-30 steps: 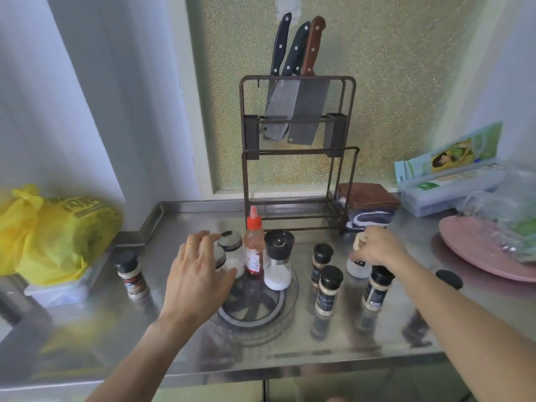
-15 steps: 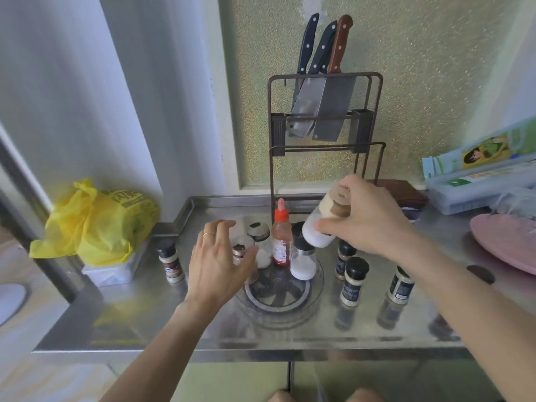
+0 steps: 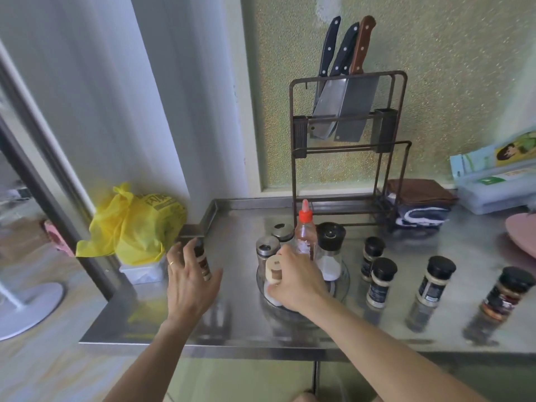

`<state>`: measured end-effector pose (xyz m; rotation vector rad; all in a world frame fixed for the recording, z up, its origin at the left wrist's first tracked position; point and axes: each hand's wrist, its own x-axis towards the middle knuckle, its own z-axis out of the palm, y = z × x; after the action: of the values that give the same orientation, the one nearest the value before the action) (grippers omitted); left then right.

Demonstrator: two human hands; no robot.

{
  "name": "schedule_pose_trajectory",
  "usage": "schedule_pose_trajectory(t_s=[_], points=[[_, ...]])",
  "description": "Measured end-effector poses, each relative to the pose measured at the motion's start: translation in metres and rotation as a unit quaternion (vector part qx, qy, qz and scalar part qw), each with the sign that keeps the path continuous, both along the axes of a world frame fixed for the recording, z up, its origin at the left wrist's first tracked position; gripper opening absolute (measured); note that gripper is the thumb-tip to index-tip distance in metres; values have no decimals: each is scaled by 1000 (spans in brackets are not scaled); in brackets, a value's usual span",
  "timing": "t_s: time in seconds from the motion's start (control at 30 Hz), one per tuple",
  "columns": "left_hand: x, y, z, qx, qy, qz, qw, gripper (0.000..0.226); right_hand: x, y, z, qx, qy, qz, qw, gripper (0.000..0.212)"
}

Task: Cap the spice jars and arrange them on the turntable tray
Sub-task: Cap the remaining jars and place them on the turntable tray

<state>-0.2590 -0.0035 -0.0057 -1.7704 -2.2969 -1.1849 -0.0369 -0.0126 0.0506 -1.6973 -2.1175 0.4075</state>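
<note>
The right hand (image 3: pixel 293 281) is holding a small white jar with a tan lid (image 3: pixel 274 272), fingers wrapped round its body, at the nine o'clock edge of the turntable tray (image 3: pixel 343 281) on the steel desk (image 3: pixel 237 314). It is probably light, smooth and breakable; gripping the body, not the lid, is safest. The left hand (image 3: pixel 188 281), fingers spread, is reaching around a dark-capped jar (image 3: pixel 203 262).

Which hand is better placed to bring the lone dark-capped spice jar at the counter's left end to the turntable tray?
Left. The left hand is already curled beside that dark-capped spice jar, while the right hand is busy holding a tan-lidded white jar over the clear round turntable tray.
</note>
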Motion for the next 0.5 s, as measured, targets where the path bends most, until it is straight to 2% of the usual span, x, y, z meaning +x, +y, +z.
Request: schedule_pose_trajectory(t_s=[0.13,0.27,0.37,0.5], points=[[0,3,-3,-35,-54,-18,998,75,-4,3,-10,6,14,-12,1000,50],[-7,13,-2,-15,-35,-22,999,56,-1,1,-19,17,45,-15,999,54],[-11,15,4,-4,-51,-23,998,44,9,-6,-22,4,72,-13,997,57],[7,5,37,59,-93,-49,993,46,46,-18,-14,47,46,-30,997,53]])
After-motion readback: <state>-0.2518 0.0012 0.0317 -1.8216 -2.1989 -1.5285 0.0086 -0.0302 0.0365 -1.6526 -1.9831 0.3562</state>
